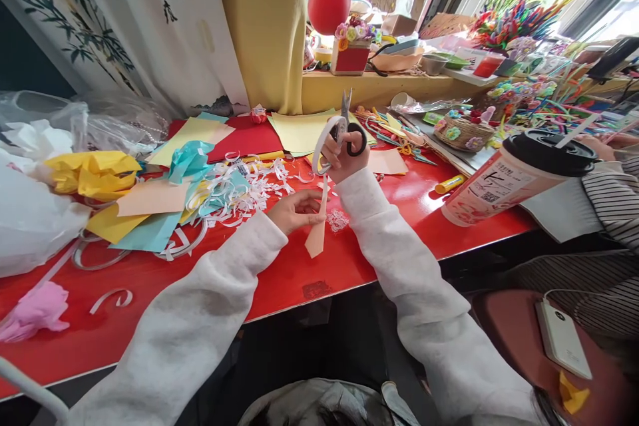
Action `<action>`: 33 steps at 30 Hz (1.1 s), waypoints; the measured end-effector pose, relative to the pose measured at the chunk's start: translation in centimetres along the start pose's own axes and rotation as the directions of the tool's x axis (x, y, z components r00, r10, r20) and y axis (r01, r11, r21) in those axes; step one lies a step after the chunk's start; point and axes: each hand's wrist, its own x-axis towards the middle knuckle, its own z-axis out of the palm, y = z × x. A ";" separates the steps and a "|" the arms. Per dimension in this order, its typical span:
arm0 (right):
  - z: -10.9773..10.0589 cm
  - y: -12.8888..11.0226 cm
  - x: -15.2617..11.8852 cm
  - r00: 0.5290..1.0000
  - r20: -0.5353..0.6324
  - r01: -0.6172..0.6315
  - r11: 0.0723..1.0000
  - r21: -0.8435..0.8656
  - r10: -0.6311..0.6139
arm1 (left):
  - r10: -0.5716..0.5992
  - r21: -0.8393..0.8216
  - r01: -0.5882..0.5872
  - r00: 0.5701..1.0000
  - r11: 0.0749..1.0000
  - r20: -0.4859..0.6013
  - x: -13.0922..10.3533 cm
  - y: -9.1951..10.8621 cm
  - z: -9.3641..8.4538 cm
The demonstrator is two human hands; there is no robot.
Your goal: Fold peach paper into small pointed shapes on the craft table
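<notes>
My left hand point(300, 209) pinches a narrow, folded-looking piece of peach paper point(315, 240) between thumb and fingers above the red table. Higher up and just to the right, my right hand point(345, 158) is closed, with a finger through the black handle of a pair of scissors point(356, 138). The blades point up and away from me. A white ring, looking like a roll of tape point(319, 146), also sits in the right hand's fingers, its lower edge close to the paper's upper end. White shreds point(338, 219) lie behind the paper.
Curled white paper strips point(244, 186) and coloured sheets point(150, 203) cover the table's left side. A lidded drink cup point(499, 180) and a yellow glue stick point(449, 184) stand and lie to the right. Another person's striped sleeve point(612, 196) is at the right edge.
</notes>
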 end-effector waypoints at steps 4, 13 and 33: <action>-0.1 0.6 0.0 0.998 0.059 -0.016 0.998 0.056 0.013 | 0.050 0.078 -0.050 0.999 0.996 -0.003 -0.2 0.2 0.0; 0.3 0.0 -0.4 0.999 0.046 0.012 1.000 0.009 -0.012 | 0.028 -0.059 -0.032 0.998 0.998 -0.065 -0.2 -0.1 -0.1; 0.9 -2.5 -0.3 0.979 0.142 -0.139 0.989 -0.050 0.145 | 0.160 0.006 -0.160 0.986 0.987 -0.052 -0.7 0.8 0.3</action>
